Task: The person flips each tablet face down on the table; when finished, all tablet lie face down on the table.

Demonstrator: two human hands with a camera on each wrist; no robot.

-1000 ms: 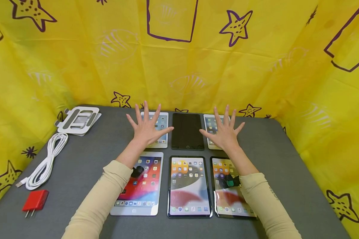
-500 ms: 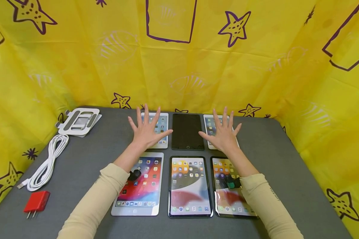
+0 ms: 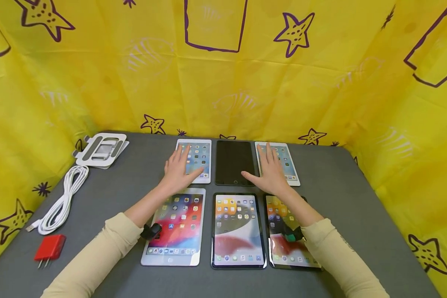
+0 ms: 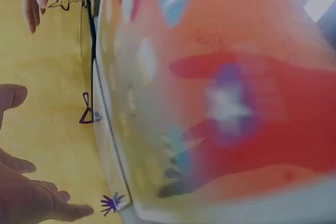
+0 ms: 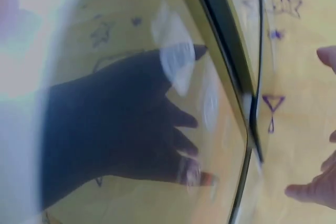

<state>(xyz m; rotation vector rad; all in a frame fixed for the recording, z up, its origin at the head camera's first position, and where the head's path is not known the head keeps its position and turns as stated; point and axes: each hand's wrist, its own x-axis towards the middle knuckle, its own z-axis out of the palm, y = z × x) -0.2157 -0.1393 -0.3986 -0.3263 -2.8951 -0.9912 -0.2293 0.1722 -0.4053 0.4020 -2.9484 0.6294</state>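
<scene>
In the head view, six-like rows of tablets lie screen up. My left hand (image 3: 176, 171), fingers extended and thumb out, is over the white back-left tablet (image 3: 200, 159). My right hand (image 3: 272, 176) is over the white back-right tablet (image 3: 289, 163), its thumb over the dark-screened tablet (image 3: 234, 161) between them. Neither hand holds anything. Below my left wrist lies a lit white tablet (image 3: 182, 231). A black-edged tablet (image 3: 239, 231) lies front middle, and another black-edged tablet (image 3: 296, 258) is partly hidden by my right forearm. Both wrist views show straight fingers apart from the reflecting screens.
On the left of the grey table (image 3: 141, 165) are a white folding stand (image 3: 100, 150), a coiled white cable (image 3: 61, 200) and a red plug adapter (image 3: 50, 247). Yellow patterned cloth (image 3: 223, 82) hangs behind and along both sides.
The widely spread fingers of both hands have drawn closer together. Both hands have come down and nearer to me in the head view. The tablets stay in place.
</scene>
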